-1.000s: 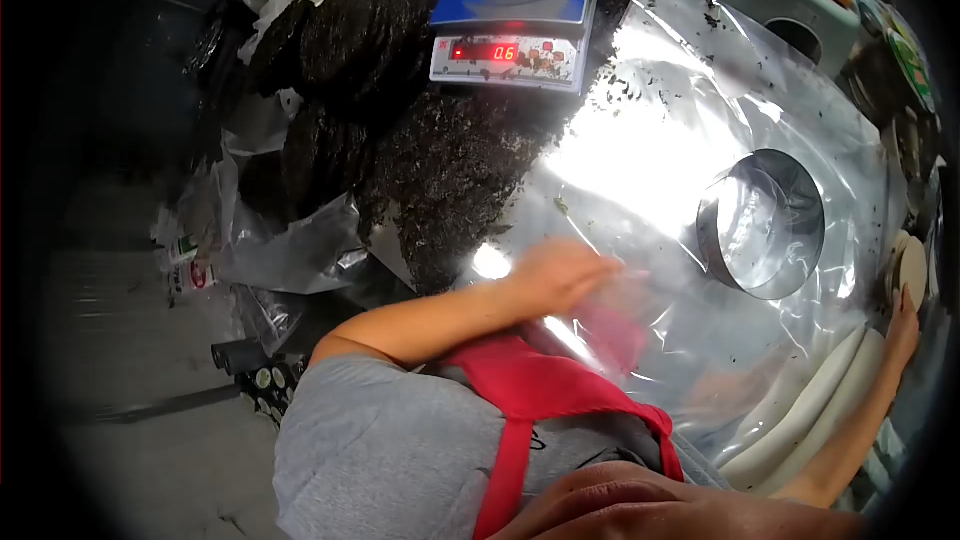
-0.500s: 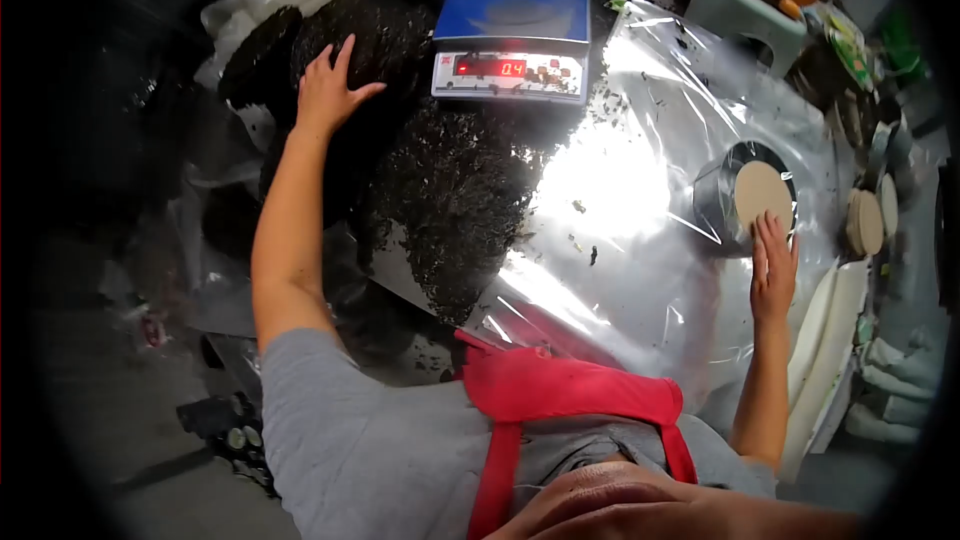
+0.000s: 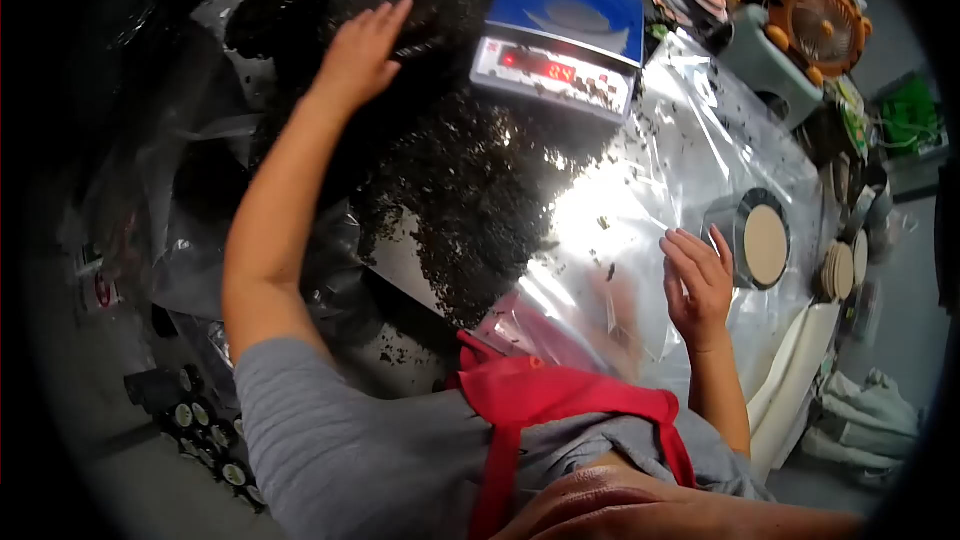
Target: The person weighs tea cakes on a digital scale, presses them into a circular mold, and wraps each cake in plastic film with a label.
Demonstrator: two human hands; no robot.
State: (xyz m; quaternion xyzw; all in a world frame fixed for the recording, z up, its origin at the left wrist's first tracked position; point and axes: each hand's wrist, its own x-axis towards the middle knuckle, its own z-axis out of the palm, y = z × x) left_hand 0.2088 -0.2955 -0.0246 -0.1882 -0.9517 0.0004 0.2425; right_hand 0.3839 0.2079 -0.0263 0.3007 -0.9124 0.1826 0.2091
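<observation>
My left hand point(image 3: 362, 52), fingers spread, rests on or just over a dark round cake of leafy material point(image 3: 430, 0). A heap of loose dark leaves point(image 3: 460, 200) lies below it, in front of a blue-topped scale point(image 3: 567, 15) whose red display seems to read 0.4. Nothing is in my right hand point(image 3: 698, 285), which is raised over clear plastic sheeting point(image 3: 680, 160) with its fingers apart. Just right of that hand stands a round container with a beige disc point(image 3: 766, 245) on top.
A stack of beige discs point(image 3: 837, 272) sits at the right edge. An orange fan point(image 3: 815, 25) and a pale stool point(image 3: 765, 65) are at the back right. Another dark cake point(image 3: 285, 2) lies at the back left. White cloths point(image 3: 870, 420) are at the lower right.
My right hand has left the beige disc and moved left over the plastic. My left hand has shifted up and right over the dark cake. The head view has turned.
</observation>
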